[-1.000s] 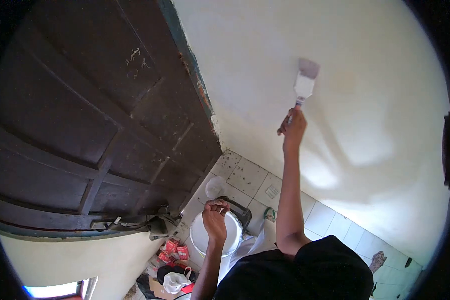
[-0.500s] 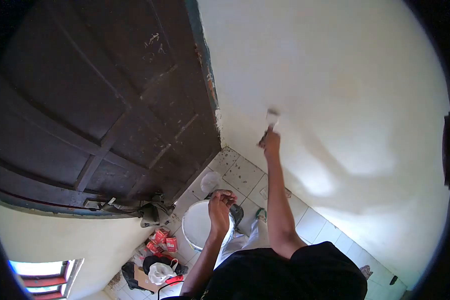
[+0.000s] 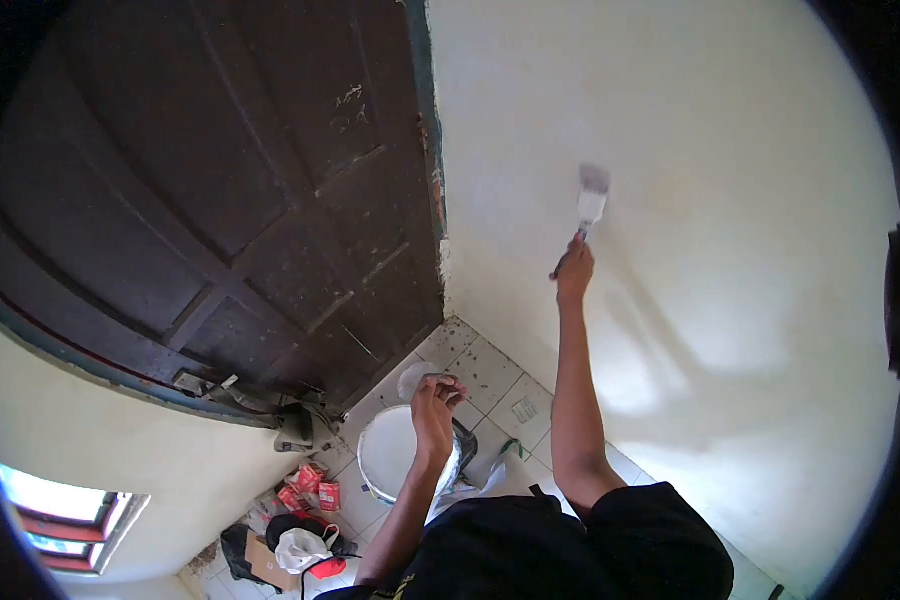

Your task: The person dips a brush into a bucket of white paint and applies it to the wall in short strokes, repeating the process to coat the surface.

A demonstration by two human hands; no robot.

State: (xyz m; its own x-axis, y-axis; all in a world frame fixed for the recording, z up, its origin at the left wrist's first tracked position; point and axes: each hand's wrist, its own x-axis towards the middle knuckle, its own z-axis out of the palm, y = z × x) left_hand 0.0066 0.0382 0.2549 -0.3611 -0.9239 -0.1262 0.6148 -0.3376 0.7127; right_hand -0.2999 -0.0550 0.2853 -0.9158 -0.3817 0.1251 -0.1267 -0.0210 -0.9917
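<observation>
My right hand point(image 3: 575, 270) is wrapped around the handle of a paintbrush point(image 3: 592, 200). The brush points up, its dark bristle end against or very near the pale wall point(image 3: 730, 130). Lower down, my left hand point(image 3: 435, 415) hovers over the edge of a large round white bucket point(image 3: 378, 458). Its fingers are loosely curled in, and nothing shows in them. The bucket stands on the floor, partly hidden by my left forearm.
To the left is a dark panelled door point(image 3: 200, 190). Red packets point(image 3: 315, 482), a white bag point(image 3: 302, 550) and cardboard point(image 3: 268, 563) lie on the tiles at lower left. A clear round plastic item point(image 3: 415, 378) sits beyond the bucket, near dark specks on the floor tiles point(image 3: 485, 370).
My right hand and the paintbrush have moved up and to the right along the wall. The left hand stays above the bucket, and the view has shifted slightly.
</observation>
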